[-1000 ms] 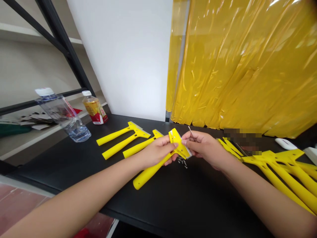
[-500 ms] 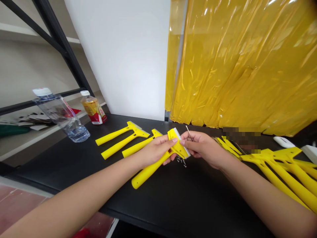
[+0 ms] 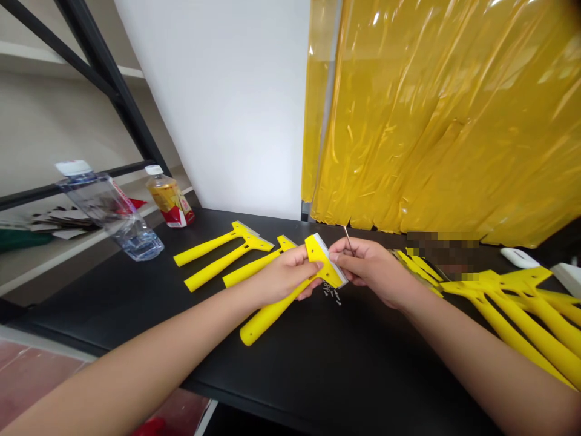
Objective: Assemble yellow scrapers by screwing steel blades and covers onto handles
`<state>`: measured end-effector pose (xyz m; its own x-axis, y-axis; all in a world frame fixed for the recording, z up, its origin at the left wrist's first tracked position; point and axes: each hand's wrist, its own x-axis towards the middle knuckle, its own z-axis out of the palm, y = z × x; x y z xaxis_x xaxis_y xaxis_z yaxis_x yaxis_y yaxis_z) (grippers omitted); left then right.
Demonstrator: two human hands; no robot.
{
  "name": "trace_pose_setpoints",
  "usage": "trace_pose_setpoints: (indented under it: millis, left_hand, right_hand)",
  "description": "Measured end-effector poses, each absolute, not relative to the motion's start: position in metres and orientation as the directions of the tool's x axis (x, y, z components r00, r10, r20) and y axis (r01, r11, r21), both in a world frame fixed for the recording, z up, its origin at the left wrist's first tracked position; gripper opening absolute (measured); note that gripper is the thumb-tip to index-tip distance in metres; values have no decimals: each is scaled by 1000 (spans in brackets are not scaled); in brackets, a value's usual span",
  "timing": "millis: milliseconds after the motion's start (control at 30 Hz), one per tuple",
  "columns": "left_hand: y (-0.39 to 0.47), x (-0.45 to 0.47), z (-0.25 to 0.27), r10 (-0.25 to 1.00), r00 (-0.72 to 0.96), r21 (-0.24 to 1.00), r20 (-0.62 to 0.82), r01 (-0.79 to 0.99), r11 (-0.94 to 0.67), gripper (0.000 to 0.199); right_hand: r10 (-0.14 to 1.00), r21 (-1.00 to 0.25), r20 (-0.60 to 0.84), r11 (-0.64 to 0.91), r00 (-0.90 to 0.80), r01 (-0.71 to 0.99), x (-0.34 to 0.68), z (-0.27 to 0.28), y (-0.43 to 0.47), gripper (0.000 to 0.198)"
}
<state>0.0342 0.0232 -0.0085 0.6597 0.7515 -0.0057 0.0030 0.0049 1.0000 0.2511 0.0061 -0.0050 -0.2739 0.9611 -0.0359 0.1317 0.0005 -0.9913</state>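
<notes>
My left hand (image 3: 287, 275) grips a yellow scraper (image 3: 269, 320) just below its wide head, thumb on the head and handle slanting toward me. A silvery metal strip runs along the head's far edge. Closed in a pinch, my right hand (image 3: 373, 266) has its fingertips at that strip, and a thin metal rod (image 3: 347, 237) sticks up between its fingers. The rod's lower end is hidden. Several tiny screws (image 3: 334, 295) lie on the black table (image 3: 318, 369) beneath the scraper head. Left of my hands rest more yellow scrapers (image 3: 218, 275).
A pile of yellow scraper handles (image 3: 521, 309) and thin yellow pieces (image 3: 415, 266) lies at the right. A clear water bottle (image 3: 106, 209) and a smaller drink bottle (image 3: 167, 197) stand at the left. Yellow plastic sheeting (image 3: 445, 121) hangs behind the table.
The scraper's head has turned slightly and shifted a little left in my left hand. My left thumb sits a bit lower on it. My right hand still holds the thin rod by the strip.
</notes>
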Motion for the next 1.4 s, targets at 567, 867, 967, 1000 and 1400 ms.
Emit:
trace_pose_setpoints:
  millis: [567, 867, 967, 1000, 1400]
  left_hand:
    - [20, 34, -1, 768, 639, 999, -48, 26, 41, 16]
    - [21, 33, -4, 740, 673, 999, 2, 34, -35, 30]
    - [23, 32, -6, 716, 698, 999, 15, 27, -46, 32]
    - [23, 32, -7, 714, 700, 999, 16, 22, -44, 32]
    - [22, 32, -4, 746, 665, 999, 38, -24, -30, 21]
  right_hand:
    - [964, -984, 20, 66, -265, 167, 244, 3, 1, 28]
    - [950, -990, -21, 24, -311, 142, 240, 1, 0, 31]
    - [938, -995, -59, -29, -343, 91, 243, -1, 1, 35]
    - [934, -995, -74, -48, -349, 82, 245, -1, 2, 34]
    - [959, -991, 20, 57, -284, 122, 254, 2, 4, 26]
